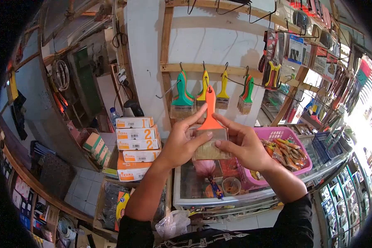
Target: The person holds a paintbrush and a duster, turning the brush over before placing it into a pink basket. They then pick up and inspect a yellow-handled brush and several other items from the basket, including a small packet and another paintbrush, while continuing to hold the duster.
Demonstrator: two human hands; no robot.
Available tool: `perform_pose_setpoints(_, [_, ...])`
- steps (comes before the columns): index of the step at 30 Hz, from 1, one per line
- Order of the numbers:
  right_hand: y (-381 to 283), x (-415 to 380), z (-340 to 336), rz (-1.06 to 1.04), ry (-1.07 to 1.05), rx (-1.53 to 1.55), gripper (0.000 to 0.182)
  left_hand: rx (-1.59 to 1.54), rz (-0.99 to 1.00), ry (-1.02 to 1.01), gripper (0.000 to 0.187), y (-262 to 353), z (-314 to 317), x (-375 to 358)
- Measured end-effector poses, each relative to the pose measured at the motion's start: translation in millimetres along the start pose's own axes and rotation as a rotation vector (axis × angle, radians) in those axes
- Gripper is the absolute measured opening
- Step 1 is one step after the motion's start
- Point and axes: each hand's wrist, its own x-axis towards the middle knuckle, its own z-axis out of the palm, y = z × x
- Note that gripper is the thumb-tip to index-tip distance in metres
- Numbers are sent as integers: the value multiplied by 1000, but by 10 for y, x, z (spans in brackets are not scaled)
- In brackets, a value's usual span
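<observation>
Both my hands hold one wide paintbrush (211, 109) upright in front of me, its orange handle up and its pale bristles down. My left hand (184, 141) grips its left side, thumb across the front and index finger along the handle. On the other side my right hand (244, 145) pinches the edge, thumb near the bristles. Behind it, on wall hooks, hang a green paintbrush (182, 91), a yellow paintbrush (223, 87) and another green paintbrush (248, 91) with orange behind it. One more yellow brush is partly hidden by the held one.
A glass counter (186, 182) stands below my hands, with a pink basket (277, 133) of small packets on its right. Stacked white-and-orange boxes (138, 144) rise at the left. Packaged tools (295, 47) hang at upper right. A plastic bag (173, 223) lies near me.
</observation>
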Motion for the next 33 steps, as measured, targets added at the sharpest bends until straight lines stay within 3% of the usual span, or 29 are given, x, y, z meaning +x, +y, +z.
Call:
perform_pose_setpoints(6, [197,103,-110,3,-13,-195,78,235,-22,-128,75,21,-30,70])
perform_pose_setpoints(9, [407,183,-118,-142,4,-260,80,515,50,-138,78,-220,-137,146])
perform_pose_setpoints(12, [403,231,-158,6,-6,-275,81,420,-13,-107,81,-355,-128,200])
perform_pose_setpoints(15, [603,353,-228,-48,17,-393,79,547,170,-113,87,-519,-163,279])
perform_pose_setpoints(18, [672,454,-268,-93,61,-500,81,582,206,-112,90,-497,-165,399])
perform_pose_setpoints(24, [873,742,-472,-89,45,-602,79,635,171,-88,93,-741,-231,695])
perform_pose_setpoints(30, [1193,1051,-597,-220,93,-685,80,754,126,-18,93,-966,-373,1008])
perform_pose_setpoints(33, [1312,1222,-710,-181,17,-634,80,775,170,-15,94,-1004,-418,1130])
